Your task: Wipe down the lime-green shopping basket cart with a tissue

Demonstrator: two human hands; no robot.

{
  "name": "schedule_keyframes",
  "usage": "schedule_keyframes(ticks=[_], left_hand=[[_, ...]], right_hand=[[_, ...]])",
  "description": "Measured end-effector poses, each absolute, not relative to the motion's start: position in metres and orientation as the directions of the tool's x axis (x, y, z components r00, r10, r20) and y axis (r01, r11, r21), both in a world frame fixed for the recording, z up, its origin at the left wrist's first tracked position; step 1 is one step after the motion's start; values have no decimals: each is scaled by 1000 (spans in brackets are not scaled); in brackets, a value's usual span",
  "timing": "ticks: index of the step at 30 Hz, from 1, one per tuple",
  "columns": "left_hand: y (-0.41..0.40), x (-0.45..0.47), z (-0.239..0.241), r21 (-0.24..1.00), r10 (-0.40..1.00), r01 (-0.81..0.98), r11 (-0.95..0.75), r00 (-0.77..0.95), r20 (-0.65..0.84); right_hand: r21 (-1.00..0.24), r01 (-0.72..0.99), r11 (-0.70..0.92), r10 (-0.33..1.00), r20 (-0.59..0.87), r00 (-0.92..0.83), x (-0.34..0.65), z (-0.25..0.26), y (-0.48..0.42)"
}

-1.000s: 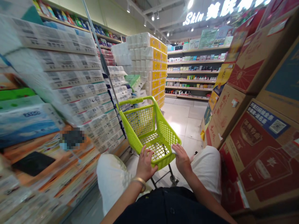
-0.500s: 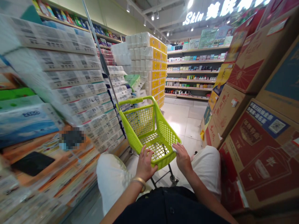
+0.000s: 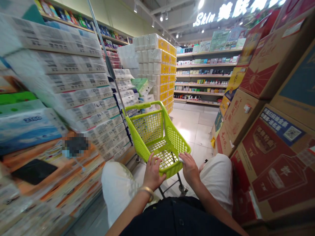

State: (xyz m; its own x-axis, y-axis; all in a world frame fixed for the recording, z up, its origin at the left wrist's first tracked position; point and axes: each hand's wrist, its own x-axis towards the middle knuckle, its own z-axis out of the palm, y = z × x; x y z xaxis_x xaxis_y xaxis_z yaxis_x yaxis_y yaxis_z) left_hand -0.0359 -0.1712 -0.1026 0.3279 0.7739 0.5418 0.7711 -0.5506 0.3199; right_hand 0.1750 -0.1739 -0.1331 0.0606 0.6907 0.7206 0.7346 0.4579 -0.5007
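A lime-green shopping cart with a lattice plastic basket stands between my knees. My left hand grips the near left part of the basket rim, its fingers over the edge and the thumb outside. Under the fingers of my right hand is a small white wipe, pressed against the near right rim. Most of the wipe is hidden by the fingers. Nothing lies in the visible part of the basket. A thin metal pole rises at the cart's far left corner.
Stacked tissue packs line the left, with a black phone lying on orange packs. Cardboard cartons are piled close on the right. Behind the cart, a tiled floor leads to shelves of goods.
My right hand has slid slightly left along the near rim with the white wipe. My left hand and the cart have stayed in place.
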Motion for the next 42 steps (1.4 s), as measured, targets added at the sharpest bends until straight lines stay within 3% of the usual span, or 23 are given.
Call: schedule_keyframes(ticks=[2,6,8,15,17,22,24,30,33,36,38,42], left_hand=[[-171,-34,-103,319,771,771,-551,324,549],[-170,-36,-104,321,760,751,-577,351,546],[-170,-37,-104,318,759,748,-582,360,543],[-171,-34,-105,318,769,772,-551,322,552],[-171,-34,-105,322,770,769,-553,323,551],[-170,-36,-104,332,767,749,-573,348,539],[-170,-37,-104,329,769,757,-565,339,542],[-172,-34,-104,315,774,776,-547,324,544],[-171,-34,-104,316,770,771,-553,328,547],[-170,-36,-104,320,766,759,-567,343,543],[-170,-37,-104,320,766,759,-567,343,543],[-171,-36,-104,314,773,777,-546,322,546]], right_hand=[[-508,733,452,702,710,60,168,-131,-177],[-384,646,660,668,694,-269,131,-126,-191],[-357,629,690,650,688,-323,127,-126,-192],[-495,744,450,704,709,46,177,-134,-175],[-484,728,486,706,708,0,165,-133,-180],[-354,614,705,638,694,-333,127,-128,-193],[-359,635,684,645,704,-297,138,-128,-189],[-498,759,420,688,720,92,190,-134,-172],[-473,737,484,686,727,16,166,-133,-181],[-384,655,651,668,699,-255,134,-129,-192],[-368,632,683,661,679,-319,131,-128,-193],[-434,726,533,715,691,-111,165,-130,-181]])
